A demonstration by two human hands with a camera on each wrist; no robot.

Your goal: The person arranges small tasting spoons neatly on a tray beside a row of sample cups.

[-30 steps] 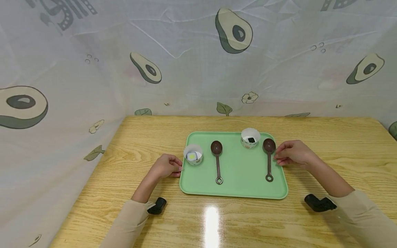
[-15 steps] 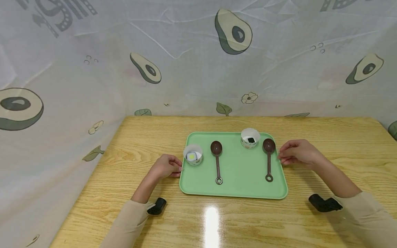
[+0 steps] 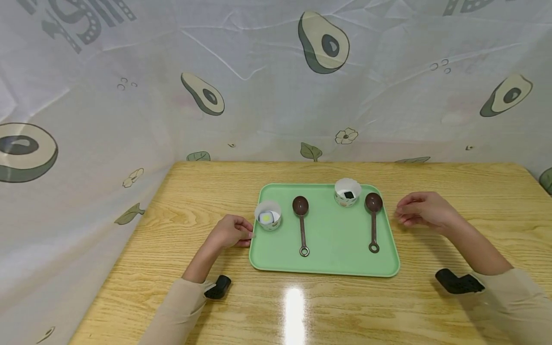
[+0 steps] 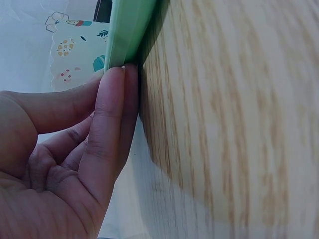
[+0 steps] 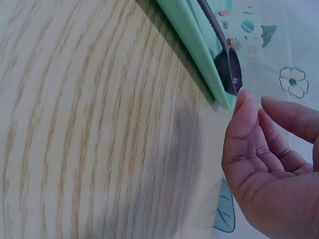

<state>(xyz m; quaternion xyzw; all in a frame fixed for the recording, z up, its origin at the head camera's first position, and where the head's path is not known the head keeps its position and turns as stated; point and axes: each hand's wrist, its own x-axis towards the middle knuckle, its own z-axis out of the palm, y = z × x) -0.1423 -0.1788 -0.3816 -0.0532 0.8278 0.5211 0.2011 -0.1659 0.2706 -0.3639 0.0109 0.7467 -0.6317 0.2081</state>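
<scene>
A light green tray (image 3: 336, 239) lies on the wooden table. On it stand a paper cup (image 3: 276, 223) with a pale block (image 3: 267, 218) inside and, at the back, a second paper cup (image 3: 347, 201) with a black piece (image 3: 349, 195) in it. Two brown spoons lie there: a left spoon (image 3: 300, 206) and a right spoon (image 3: 373, 203). My left hand (image 3: 229, 232) pinches the tray's left rim between thumb and fingers, as the left wrist view shows. Right of the tray, my right hand (image 3: 424, 211) holds nothing; its fingers are loosely bent, apart from the rim.
A pale curtain (image 3: 267, 86) with avocado prints hangs behind the table (image 3: 202, 187) and along its left side. Black wrist devices, a left one (image 3: 218, 287) and a right one (image 3: 459, 281), stick out from the sleeves.
My right hand has come away from the tray's right rim and moved outward to the right. The left hand, tray, cups and spoons have stayed in place.
</scene>
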